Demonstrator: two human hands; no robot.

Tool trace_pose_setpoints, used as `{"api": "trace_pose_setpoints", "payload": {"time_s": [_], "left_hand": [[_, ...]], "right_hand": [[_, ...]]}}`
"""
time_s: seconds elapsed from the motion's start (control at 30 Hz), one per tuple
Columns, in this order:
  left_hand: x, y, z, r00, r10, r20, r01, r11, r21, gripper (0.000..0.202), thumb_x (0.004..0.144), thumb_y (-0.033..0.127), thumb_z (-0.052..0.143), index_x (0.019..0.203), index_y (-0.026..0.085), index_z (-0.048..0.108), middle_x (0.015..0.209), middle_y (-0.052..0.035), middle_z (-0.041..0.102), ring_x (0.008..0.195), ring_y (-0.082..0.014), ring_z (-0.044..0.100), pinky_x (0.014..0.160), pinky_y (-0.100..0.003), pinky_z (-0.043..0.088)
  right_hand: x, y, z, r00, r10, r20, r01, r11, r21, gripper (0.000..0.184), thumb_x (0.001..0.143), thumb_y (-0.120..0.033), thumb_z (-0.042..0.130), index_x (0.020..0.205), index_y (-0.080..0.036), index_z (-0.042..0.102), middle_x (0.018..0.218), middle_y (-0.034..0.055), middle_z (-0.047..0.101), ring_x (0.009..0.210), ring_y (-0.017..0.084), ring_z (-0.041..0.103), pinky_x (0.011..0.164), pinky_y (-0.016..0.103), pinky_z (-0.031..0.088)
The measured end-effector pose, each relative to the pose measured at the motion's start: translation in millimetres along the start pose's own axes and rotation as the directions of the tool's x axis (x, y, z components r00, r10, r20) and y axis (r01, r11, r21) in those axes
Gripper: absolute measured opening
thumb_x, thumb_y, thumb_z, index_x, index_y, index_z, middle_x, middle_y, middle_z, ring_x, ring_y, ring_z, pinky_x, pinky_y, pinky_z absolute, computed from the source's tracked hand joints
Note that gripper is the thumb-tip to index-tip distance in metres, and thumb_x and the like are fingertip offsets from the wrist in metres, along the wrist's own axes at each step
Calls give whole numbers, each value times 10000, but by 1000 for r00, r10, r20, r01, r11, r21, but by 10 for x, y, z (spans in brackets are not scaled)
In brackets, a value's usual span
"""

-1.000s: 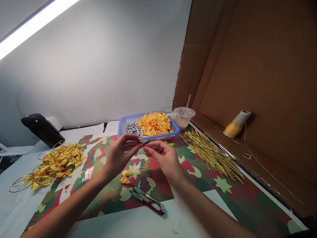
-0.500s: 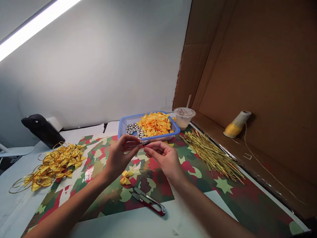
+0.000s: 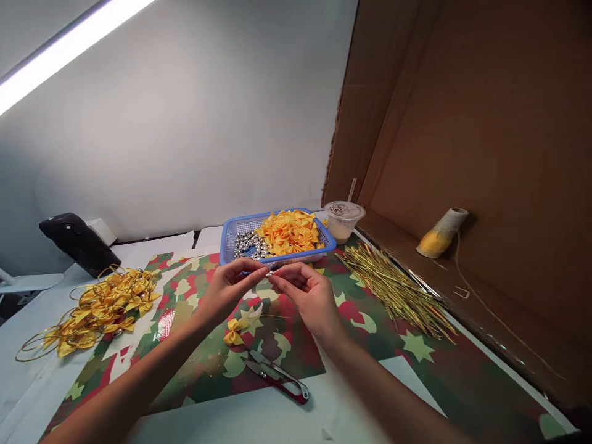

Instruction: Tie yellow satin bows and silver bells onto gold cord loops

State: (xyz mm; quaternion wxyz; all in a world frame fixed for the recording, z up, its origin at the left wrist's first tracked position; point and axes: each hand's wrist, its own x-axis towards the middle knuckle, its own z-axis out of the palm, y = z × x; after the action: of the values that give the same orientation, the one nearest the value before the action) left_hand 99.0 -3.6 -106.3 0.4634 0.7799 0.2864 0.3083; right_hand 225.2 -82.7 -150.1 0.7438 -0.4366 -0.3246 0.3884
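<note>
1. Hands pinch at the middle of the view, just in front of the basket. The left hand and right hand are raised and facing each other, their fingertips nearly meeting around one small silver bead. Anything threaded through it is too fine to make out.
2. Finished-looking work lies at the far left of the bench: a tangled heap of gold wire loops with yellow bows, more than a dozen bows, though the overlaps prevent an exact count.
3. One yellow bow lies alone on the camouflage-and-star wrapping paper, below the hands, with a fine wire trailing from it.
4. Loose stock remains plentiful. One blue plastic mesh basket holds dozens of silver beads and a larger pile of yellow ribbon bows.
5. Dozens of gold twist wires lie fanned out to the right of the hands.
6. Singles complete the count: one pair of red-handled thread snips, one plastic cup, and one cone of yarn on a cardboard ledge.
</note>
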Motion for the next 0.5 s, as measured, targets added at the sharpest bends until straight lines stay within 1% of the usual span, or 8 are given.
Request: {"api": "trace_pose_setpoints", "payload": {"time_s": [0.07,0.2,0.27,0.37,0.43,0.5], "left_hand": [[12,2,-8,999,-29,27,30,999,-19,199,745,357,672,747,159,687,732,-34,657,688,-146,594,614,-246,484],[18,-27,-15,999,-18,27,18,1000,-9,199,746,353,677,739,154,676,735,-29,621,691,-135,568,618,-242,455],[19,-44,-17,1000,0,12,0,1000,6,206,759,360,663,740,155,661,744,-27,603,682,-130,552,600,-242,440],[26,-55,-18,999,48,-6,-48,998,42,206,768,362,648,727,161,651,743,-27,589,675,-128,537,592,-249,431],[32,-56,-14,997,81,-9,-80,994,70,196,773,354,641,718,166,655,741,-29,588,681,-130,535,596,-251,432],[35,-55,-8,995,99,-12,-97,991,89,186,779,343,633,713,170,655,741,-29,588,680,-130,532,596,-250,432]], "right_hand": [[-8,17,1,1000,-16,9,16,1000,-22,197,628,-324,771,690,-190,640,650,-15,666,634,138,632,655,275,531],[-24,48,2,999,-52,13,53,996,-70,176,674,-316,745,727,-198,626,693,-13,652,678,142,616,666,270,511],[-27,51,-3,995,-102,10,102,985,-138,149,715,-314,718,774,-207,633,777,-3,644,730,144,602,684,266,499],[-22,46,-17,981,-193,36,195,941,-276,117,776,-324,656,803,-211,652,892,22,618,812,157,589,689,264,490],[-14,47,-26,975,-213,61,222,924,-312,121,791,-323,629,788,-206,657,911,35,614,864,171,591,695,264,488],[-7,54,-30,974,-211,78,224,923,-311,121,790,-316,619,772,-203,657,892,38,623,883,179,595,709,268,485]]}}
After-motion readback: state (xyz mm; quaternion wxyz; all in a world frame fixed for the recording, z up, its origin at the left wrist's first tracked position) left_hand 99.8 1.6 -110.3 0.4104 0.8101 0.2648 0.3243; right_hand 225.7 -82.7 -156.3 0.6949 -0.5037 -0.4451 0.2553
